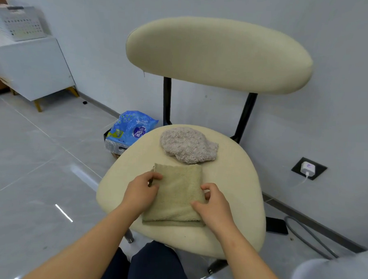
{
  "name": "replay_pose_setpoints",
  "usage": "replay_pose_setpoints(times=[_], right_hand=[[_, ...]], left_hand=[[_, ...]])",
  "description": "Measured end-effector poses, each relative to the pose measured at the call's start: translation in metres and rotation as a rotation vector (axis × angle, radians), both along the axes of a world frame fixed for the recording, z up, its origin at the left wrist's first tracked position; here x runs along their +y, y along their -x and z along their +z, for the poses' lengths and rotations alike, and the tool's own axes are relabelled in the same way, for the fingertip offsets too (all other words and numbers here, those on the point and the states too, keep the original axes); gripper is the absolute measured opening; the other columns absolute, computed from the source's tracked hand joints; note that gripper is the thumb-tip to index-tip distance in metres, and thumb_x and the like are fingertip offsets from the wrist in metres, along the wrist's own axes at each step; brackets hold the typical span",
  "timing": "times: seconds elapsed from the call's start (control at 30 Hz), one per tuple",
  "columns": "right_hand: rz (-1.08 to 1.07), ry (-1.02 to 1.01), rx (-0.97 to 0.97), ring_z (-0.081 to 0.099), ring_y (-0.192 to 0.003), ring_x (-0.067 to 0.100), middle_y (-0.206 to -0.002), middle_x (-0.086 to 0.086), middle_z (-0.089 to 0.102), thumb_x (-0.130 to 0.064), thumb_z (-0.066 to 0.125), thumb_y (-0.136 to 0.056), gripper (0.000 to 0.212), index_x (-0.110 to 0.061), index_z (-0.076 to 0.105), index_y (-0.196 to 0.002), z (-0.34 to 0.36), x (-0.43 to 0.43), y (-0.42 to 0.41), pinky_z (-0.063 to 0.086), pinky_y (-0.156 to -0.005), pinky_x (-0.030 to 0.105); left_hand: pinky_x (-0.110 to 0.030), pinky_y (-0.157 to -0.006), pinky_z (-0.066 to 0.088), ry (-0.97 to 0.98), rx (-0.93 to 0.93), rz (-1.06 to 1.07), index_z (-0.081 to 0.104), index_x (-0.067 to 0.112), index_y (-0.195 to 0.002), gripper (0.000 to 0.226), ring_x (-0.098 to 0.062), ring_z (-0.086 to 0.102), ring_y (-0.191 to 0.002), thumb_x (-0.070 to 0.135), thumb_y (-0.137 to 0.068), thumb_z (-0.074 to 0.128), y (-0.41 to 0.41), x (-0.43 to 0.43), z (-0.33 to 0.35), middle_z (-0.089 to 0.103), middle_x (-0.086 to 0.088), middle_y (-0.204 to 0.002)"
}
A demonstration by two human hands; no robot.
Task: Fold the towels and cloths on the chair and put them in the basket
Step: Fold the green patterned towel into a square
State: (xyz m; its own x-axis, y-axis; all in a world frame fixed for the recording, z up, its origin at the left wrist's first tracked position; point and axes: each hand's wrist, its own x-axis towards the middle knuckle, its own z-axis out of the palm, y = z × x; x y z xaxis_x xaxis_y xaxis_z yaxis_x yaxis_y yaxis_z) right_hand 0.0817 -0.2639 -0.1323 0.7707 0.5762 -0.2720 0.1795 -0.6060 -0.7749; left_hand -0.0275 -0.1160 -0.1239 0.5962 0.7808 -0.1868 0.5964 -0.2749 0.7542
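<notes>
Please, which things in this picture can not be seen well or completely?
Head view:
- Container beside the seat: blue bag covers it; contents hidden.
- White crate, top left: blurred.
- Olive towel: side edges under left hand and right hand.
- Pale object, bottom right: cut off by the frame.

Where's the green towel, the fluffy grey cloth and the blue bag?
green towel point(175, 196), head view, middle of its folded top layer.
fluffy grey cloth point(188, 145), head view, its bumpy middle.
blue bag point(132, 129), head view, its printed front.
</notes>
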Motion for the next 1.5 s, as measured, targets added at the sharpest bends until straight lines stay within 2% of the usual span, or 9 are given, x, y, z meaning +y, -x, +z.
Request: replay_pose_setpoints(times=[0.1,0.3,0.43,0.57,0.73,0.93,1.07,1.23,1.5], right_hand=[[0.007,-0.004,-0.015,0.051,-0.087,0.014,-0.092,-0.006,0.049,-0.021,0.069,-0.078,0.051,-0.022,0.048,-0.124,-0.001,-0.002,-0.001,0.042,-0.08,0.027],[-0.09,-0.058,0.006,0.052,-0.095,0.015,-0.099,-0.004,0.051,-0.036,0.06,-0.086,0.052,-0.02,0.041,-0.132,0.001,0.003,0.0,0.041,-0.085,0.028],[-0.13,-0.005,0.088,0.058,-0.102,0.019,-0.099,-0.005,0.059,-0.041,0.06,-0.086,0.049,-0.021,0.044,-0.127,-0.001,0.008,-0.002,0.044,-0.088,0.032],[-0.106,0.057,0.154,0.063,-0.097,0.022,-0.098,-0.003,0.067,-0.039,0.065,-0.074,0.024,-0.026,0.057,-0.093,-0.001,0.011,-0.006,0.05,-0.088,0.039],[-0.101,0.056,0.15,0.062,-0.083,0.021,-0.08,-0.006,0.062,-0.031,0.062,-0.073,0.013,-0.022,0.054,-0.079,0.003,0.009,-0.002,0.049,-0.077,0.037],[-0.189,0.007,0.254,0.061,-0.082,0.021,-0.076,-0.006,0.059,-0.037,0.062,-0.066,0.021,-0.023,0.049,-0.077,0.006,0.016,0.001,0.048,-0.076,0.039],[-0.233,-0.116,0.464,0.069,-0.085,0.019,-0.09,0.001,0.071,-0.031,0.074,-0.074,0.023,-0.019,0.063,-0.091,0.014,0.027,-0.002,0.055,-0.082,0.039],[-0.316,-0.293,0.845,0.071,-0.083,0.018,-0.091,0.006,0.074,-0.011,0.064,-0.085,0.016,-0.007,0.064,-0.1,0.069,0.048,0.002,0.057,-0.07,0.032],[-0.361,-0.311,0.969,0.069,-0.08,0.016,-0.094,0.005,0.071,-0.012,0.056,-0.092,0.014,-0.012,0.06,-0.105,0.199,0.099,0.007,0.058,-0.066,0.028]], left_hand=[[-0.025,-0.081,0.039,-0.132,0.101,-0.061,0.06,0.025,-0.117,0.027,-0.014,0.051,-0.097,0.017,-0.092,0.052,0.003,-0.002,-0.002,0.055,0.006,-0.115],[-0.035,-0.105,0.029,-0.317,0.211,-0.146,0.046,0.035,-0.134,0.041,-0.025,0.029,-0.132,0.047,-0.095,0.04,0.006,-0.021,-0.009,0.027,0.005,-0.15],[-0.036,-0.104,0.03,-0.359,0.315,-0.216,0.046,0.04,-0.133,0.084,-0.022,0.031,-0.133,0.071,-0.065,0.007,0.013,-0.028,-0.015,0.031,0.006,-0.149],[-0.035,-0.099,0.035,-0.369,0.329,-0.125,0.042,0.04,-0.136,0.053,-0.026,0.036,-0.124,0.058,-0.086,0.047,0.01,-0.033,-0.009,0.033,0.001,-0.143],[-0.038,-0.094,0.039,0.027,0.227,0.113,0.024,0.012,-0.141,0.088,-0.033,0.046,-0.12,0.04,-0.075,0.075,0.002,-0.028,0.002,0.04,-0.016,-0.134],[-0.032,-0.076,0.042,0.229,0.211,0.144,0.045,0.01,-0.11,0.062,-0.022,0.051,-0.097,0.036,-0.068,0.081,-0.002,-0.008,0.006,0.051,0.002,-0.099],[-0.022,-0.052,0.047,0.537,-0.027,0.181,0.065,0.01,-0.087,0.025,-0.014,0.065,-0.07,0.02,-0.071,0.081,-0.004,0.0,0.014,0.068,0.001,-0.081],[-0.026,-0.066,0.055,0.978,-0.162,0.239,0.066,0.012,-0.105,0.024,-0.018,0.071,-0.084,0.016,-0.081,0.068,0.006,0.03,0.061,0.074,-0.003,-0.094],[-0.029,-0.06,0.054,1.013,-0.229,0.37,0.056,0.012,-0.118,0.033,-0.02,0.069,-0.086,0.01,-0.086,0.063,0.019,0.075,0.192,0.069,-0.007,-0.104]])
